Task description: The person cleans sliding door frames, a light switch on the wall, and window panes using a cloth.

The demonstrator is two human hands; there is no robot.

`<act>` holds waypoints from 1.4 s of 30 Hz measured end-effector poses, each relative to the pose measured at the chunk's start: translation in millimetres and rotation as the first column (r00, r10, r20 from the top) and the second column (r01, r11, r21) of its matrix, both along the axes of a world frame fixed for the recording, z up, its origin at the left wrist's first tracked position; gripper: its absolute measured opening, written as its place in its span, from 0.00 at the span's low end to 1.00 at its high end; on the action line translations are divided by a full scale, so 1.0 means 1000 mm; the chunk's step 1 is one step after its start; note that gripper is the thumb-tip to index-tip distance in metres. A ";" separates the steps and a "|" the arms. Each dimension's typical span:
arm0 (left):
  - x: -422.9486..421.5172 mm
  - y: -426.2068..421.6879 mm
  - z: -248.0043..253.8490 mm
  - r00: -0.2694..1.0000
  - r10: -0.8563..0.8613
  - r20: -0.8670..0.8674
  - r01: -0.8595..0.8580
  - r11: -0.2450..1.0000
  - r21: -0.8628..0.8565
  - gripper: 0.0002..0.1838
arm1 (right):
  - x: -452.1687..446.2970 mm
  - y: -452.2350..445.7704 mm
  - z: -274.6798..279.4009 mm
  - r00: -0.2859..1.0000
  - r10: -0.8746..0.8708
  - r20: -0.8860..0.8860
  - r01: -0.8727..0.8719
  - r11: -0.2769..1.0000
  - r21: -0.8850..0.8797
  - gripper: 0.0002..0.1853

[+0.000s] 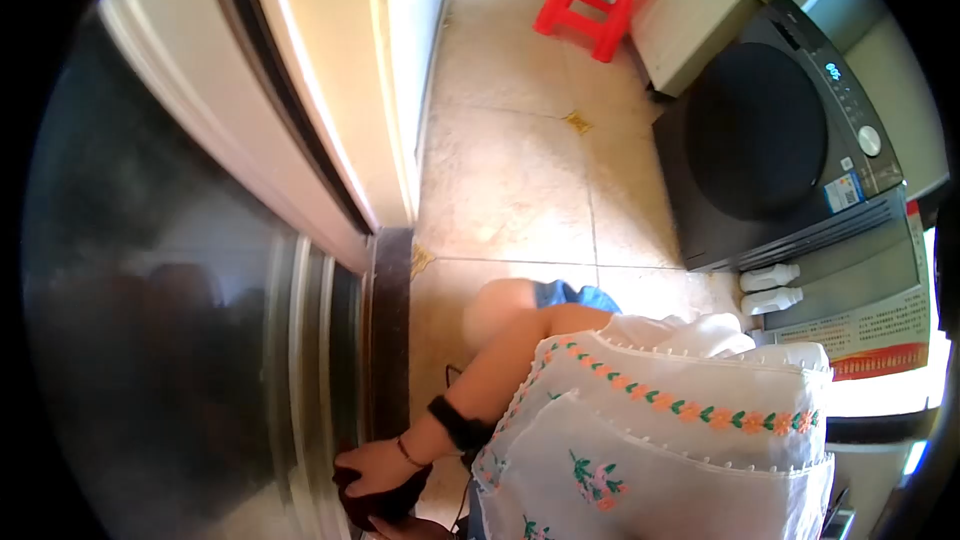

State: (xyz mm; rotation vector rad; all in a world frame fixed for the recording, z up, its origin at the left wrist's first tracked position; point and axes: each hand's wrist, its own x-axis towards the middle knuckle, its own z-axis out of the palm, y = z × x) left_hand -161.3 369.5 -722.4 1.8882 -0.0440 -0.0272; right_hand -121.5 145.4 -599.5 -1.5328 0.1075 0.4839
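Observation:
At the lower left, my right hand point(378, 467) is closed over a dark red cloth point(385, 505). The cloth is bunched up beside the lower edge of a dark glass door point(170, 340). My left hand point(405, 528), partly cut off by the bottom edge of the view, has its fingers against the lower side of the same cloth. A black band point(460, 424) circles my right forearm, and a thin bracelet is on that wrist. My white embroidered top point(680, 450) covers much of the lower right.
A dark washing machine point(755, 130) with a lit display stands at the right. Beside it are two white bottles point(770, 288) and a printed cardboard panel point(860, 330). A red plastic stool point(592, 2) stands on the tiled floor point(510, 180) near a pale cabinet point(690, 10).

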 end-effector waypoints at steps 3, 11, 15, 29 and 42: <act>-0.017 -0.024 0.001 0.977 0.020 -0.210 -0.027 0.999 -0.030 0.21 | -0.002 0.001 -0.007 0.998 0.033 -0.048 -0.032 0.999 0.003 0.28; -0.061 -0.041 -0.038 0.882 -0.132 -0.452 0.117 0.991 -0.060 0.21 | -0.004 -0.004 -0.014 0.996 0.035 -0.085 -0.037 0.999 -0.019 0.29; -0.080 -0.050 -0.057 0.806 -0.223 -0.549 0.209 0.974 -0.088 0.21 | -0.015 -0.015 -0.009 0.991 0.050 -0.121 -0.058 0.996 -0.068 0.32; -0.020 -0.137 0.123 0.734 -0.314 -0.602 0.478 0.869 0.131 0.24 | -0.073 -0.059 0.003 0.825 -0.512 -0.241 0.527 0.850 -0.002 0.27; 0.042 -0.167 0.377 0.642 -0.578 -0.504 0.765 0.523 0.375 0.16 | -0.136 -0.148 0.205 0.735 -0.678 -0.012 0.665 0.724 -0.182 0.27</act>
